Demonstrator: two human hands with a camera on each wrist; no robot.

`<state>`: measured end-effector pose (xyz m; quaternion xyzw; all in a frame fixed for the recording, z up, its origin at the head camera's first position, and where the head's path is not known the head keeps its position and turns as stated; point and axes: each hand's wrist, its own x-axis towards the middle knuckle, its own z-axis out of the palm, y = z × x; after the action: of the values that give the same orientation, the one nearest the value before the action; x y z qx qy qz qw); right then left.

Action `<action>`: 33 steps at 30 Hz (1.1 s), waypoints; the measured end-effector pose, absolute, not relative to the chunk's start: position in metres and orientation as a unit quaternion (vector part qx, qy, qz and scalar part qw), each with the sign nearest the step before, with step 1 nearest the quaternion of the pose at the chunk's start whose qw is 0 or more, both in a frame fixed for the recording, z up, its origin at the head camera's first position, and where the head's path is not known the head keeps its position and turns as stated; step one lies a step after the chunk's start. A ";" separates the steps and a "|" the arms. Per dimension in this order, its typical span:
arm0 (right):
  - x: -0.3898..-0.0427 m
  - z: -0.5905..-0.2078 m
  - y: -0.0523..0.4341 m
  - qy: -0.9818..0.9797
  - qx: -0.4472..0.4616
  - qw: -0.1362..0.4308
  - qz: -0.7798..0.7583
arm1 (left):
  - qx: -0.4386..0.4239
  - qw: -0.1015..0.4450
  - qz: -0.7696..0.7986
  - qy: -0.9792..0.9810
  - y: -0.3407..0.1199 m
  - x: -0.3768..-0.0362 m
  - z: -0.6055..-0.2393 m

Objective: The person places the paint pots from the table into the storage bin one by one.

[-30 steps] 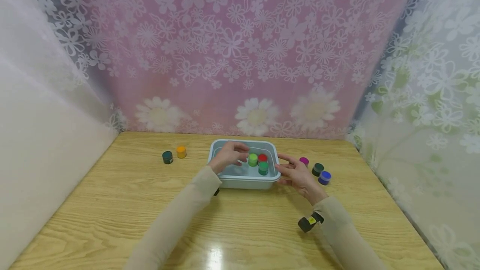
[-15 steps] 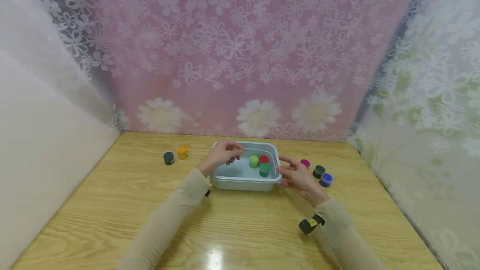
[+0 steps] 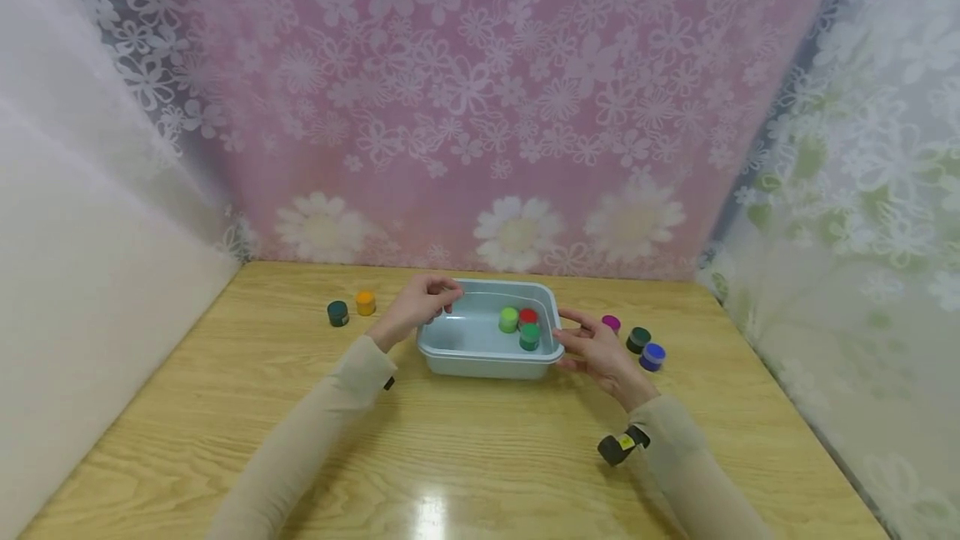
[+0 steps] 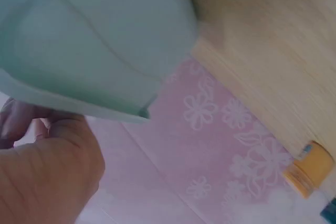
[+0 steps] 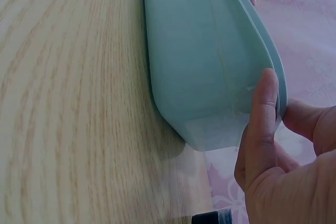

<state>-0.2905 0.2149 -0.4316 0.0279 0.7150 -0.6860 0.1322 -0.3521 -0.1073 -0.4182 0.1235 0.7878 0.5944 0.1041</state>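
A pale blue plastic tub (image 3: 487, 367) stands at the table's far middle. Inside it, toward the right, are a light green paint pot (image 3: 508, 320), a red paint pot (image 3: 528, 317) and a green paint pot (image 3: 529, 337). My right hand (image 3: 600, 354) holds the tub's right rim, thumb on one side and fingers on the other, as the right wrist view shows. Over the left rim hovers my left hand (image 3: 417, 307), fingers loosely bent, nothing visible in them. Left of that hand stand an orange paint pot (image 3: 365, 303) and a dark teal paint pot (image 3: 338, 313).
Beyond my right hand stand a magenta paint pot (image 3: 611, 324), a dark green paint pot (image 3: 639, 340) and a blue paint pot (image 3: 652, 357). A pink flowered curtain (image 3: 420, 123) hangs behind the wooden table (image 3: 487, 457), with pale cloth on both sides.
My left hand has moved left, out from the tub's middle to its left rim. The right hand stays at the right rim, and the pots keep their places.
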 end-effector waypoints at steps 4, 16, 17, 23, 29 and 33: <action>-0.292 -0.433 0.214 0.713 0.027 0.135 -0.687 | 0.099 0.107 0.613 0.777 -0.120 -0.351 -0.419; -0.290 -0.429 0.215 0.705 0.031 0.136 -0.695 | 0.111 0.111 0.610 0.777 -0.155 -0.353 -0.419; -0.290 -0.429 0.216 0.705 0.030 0.136 -0.695 | 0.116 0.112 0.605 0.779 -0.159 -0.354 -0.420; -0.292 -0.433 0.217 0.705 0.021 0.140 -0.694 | 0.110 0.118 0.585 0.795 -0.195 -0.358 -0.428; -0.293 -0.434 0.218 0.703 0.021 0.139 -0.697 | 0.093 0.109 0.587 0.797 -0.223 -0.357 -0.430; -0.293 -0.434 0.219 0.701 0.021 0.140 -0.699 | 0.077 0.091 0.579 0.807 -0.237 -0.356 -0.427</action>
<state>-0.2933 0.2187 -0.4340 0.0209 0.7006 -0.6995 0.1397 -0.3558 -0.2373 -0.4272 0.0771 0.8067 0.5788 0.0909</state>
